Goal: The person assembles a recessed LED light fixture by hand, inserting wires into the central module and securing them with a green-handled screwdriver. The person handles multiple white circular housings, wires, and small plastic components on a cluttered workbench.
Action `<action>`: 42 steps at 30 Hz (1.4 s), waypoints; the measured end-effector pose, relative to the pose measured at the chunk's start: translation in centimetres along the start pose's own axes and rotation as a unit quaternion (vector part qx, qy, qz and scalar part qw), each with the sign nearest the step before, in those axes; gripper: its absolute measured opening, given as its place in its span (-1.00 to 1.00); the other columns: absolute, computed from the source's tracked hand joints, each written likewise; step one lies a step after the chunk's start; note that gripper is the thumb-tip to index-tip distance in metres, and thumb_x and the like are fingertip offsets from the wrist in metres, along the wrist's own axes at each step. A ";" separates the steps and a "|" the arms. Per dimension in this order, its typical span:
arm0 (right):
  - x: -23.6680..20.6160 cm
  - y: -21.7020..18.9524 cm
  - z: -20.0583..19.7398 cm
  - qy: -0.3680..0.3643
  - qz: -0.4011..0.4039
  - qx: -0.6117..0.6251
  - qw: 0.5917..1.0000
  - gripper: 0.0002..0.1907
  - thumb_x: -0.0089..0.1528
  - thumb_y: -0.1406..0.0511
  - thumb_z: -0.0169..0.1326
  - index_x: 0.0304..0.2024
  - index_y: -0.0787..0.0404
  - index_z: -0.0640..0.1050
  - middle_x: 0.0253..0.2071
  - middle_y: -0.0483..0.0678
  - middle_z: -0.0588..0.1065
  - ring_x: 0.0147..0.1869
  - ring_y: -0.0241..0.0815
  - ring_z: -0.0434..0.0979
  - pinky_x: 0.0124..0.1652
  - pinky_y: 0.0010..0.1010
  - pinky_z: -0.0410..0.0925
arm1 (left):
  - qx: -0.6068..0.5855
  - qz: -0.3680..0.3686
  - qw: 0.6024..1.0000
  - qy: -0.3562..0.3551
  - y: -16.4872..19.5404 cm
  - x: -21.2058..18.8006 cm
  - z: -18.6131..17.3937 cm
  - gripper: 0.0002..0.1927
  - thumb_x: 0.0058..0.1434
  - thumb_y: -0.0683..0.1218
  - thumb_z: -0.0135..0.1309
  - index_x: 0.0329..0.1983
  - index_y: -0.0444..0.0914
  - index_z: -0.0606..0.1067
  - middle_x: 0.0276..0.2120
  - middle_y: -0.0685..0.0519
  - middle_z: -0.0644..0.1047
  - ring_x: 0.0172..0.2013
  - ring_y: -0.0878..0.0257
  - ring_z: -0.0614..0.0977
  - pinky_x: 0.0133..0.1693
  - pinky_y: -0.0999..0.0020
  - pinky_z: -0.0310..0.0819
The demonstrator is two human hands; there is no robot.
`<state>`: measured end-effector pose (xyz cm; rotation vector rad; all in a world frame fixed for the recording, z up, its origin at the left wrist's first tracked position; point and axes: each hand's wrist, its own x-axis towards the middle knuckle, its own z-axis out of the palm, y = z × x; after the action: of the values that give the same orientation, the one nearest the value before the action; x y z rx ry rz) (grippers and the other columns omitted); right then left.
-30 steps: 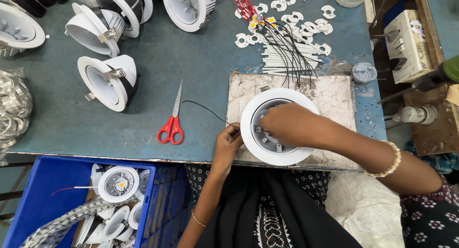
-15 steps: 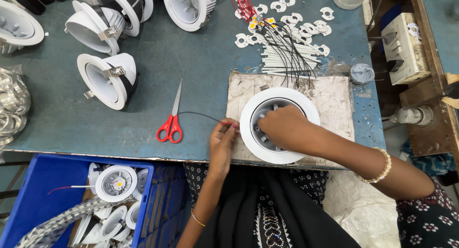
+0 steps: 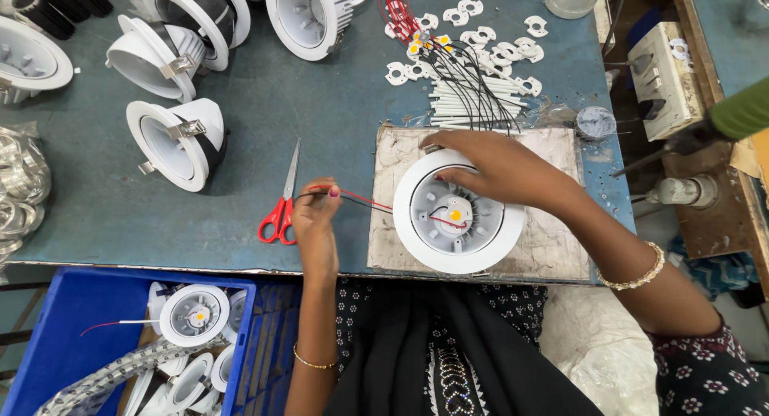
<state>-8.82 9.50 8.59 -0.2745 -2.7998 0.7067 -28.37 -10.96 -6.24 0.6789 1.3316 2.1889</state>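
A white lamp (image 3: 459, 216) is steadied on a board (image 3: 561, 248) on the bench (image 3: 320, 103) by the right hand (image 3: 493, 169), fingers spread over its rim. Its wires (image 3: 360, 199) are pinched in the left hand (image 3: 314, 220), beside red scissors (image 3: 282, 208).

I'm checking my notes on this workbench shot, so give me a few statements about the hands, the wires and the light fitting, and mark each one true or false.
1. The left hand pinches the red and black wires. True.
2. The right hand rests on the white round light fitting. True.
3. The red-handled scissors are held in the right hand. False: they lie on the table, beside the left hand.
4. The light fitting sits in the blue crate. False: it sits on a worn board on the table.
5. A yellow spot shows at the fitting's centre. True.
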 end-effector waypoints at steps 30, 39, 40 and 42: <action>-12.5 -0.8 5.7 0.271 0.346 0.284 0.852 -0.83 0.20 0.37 0.12 -0.19 0.33 0.50 -0.36 -0.05 0.53 -0.31 -0.36 0.47 -0.30 -0.48 0.35 | -0.015 -0.090 0.974 -0.209 1.6 -6.0 10.2 -0.16 0.23 -0.13 0.12 0.56 -0.36 0.13 0.41 -0.20 0.33 0.44 0.09 0.34 0.47 0.23 0.12; -11.4 3.0 7.2 0.301 0.299 0.439 0.792 -0.80 0.17 0.38 0.09 -0.15 0.29 0.53 -0.26 -0.13 0.50 -0.17 -0.40 0.44 -0.14 -0.55 0.32 | 0.217 -0.008 0.896 -0.387 -4.6 -2.4 7.7 0.34 -0.18 -0.02 0.49 0.52 -0.31 -0.14 0.44 -0.24 0.12 0.43 -0.01 0.17 0.38 0.18 0.05; -11.4 3.2 7.5 0.300 0.294 0.438 0.795 -0.81 0.17 0.38 0.09 -0.16 0.30 0.53 -0.26 -0.12 0.49 -0.17 -0.39 0.42 -0.15 -0.55 0.32 | 0.283 -0.005 0.884 -0.373 -5.4 -2.7 8.0 0.25 -0.16 -0.03 0.49 0.49 -0.34 -0.04 0.39 -0.26 0.22 0.39 -0.02 0.26 0.35 0.18 0.13; -11.6 3.4 7.8 0.299 0.290 0.426 0.803 -0.82 0.18 0.38 0.10 -0.17 0.32 0.52 -0.27 -0.11 0.47 -0.18 -0.39 0.40 -0.15 -0.54 0.31 | 0.288 -0.081 0.892 -0.338 -7.1 -3.0 8.9 -0.10 0.00 -0.02 0.39 0.37 -0.34 0.25 0.25 -0.19 0.47 0.25 0.05 0.50 0.29 0.25 0.36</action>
<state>0.53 6.23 -1.83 -0.9688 -1.5609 1.5770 -19.41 -4.10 -9.55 1.3397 1.5447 1.2047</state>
